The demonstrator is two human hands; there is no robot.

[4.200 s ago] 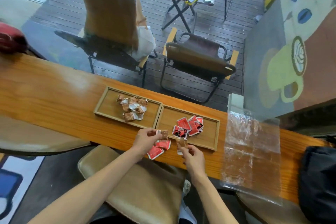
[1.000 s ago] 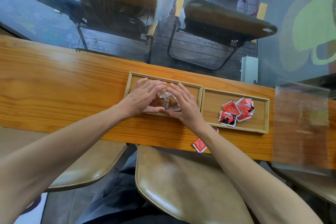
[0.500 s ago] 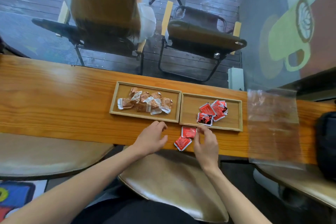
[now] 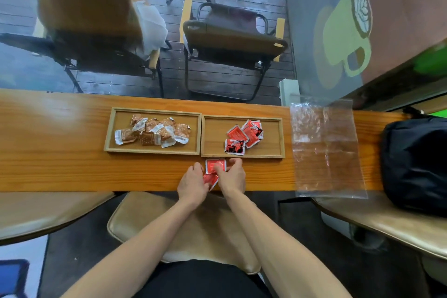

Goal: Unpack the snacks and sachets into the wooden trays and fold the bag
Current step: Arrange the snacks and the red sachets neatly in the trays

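Note:
Two wooden trays sit side by side on the counter. The left tray (image 4: 110,133) holds several brown snack packets (image 4: 152,131). The right tray (image 4: 278,138) holds several red sachets (image 4: 244,135). Two more red sachets lie on the counter in front of the right tray: one (image 4: 214,165) between my hands, the other (image 4: 210,179) partly under my fingers. My left hand (image 4: 192,185) and my right hand (image 4: 232,176) close in on these two sachets and touch them. The empty clear plastic bag (image 4: 326,150) lies flat to the right.
A black bag (image 4: 416,164) rests at the counter's right end. Tan stools (image 4: 183,230) stand below the counter's near edge. Beyond the glass, a person sits on a chair (image 4: 84,38) next to an empty folding chair (image 4: 232,38).
Both hands left the snack pile in the left tray and came down to the two loose red sachets. Since half a second ago my left hand has moved right onto them.

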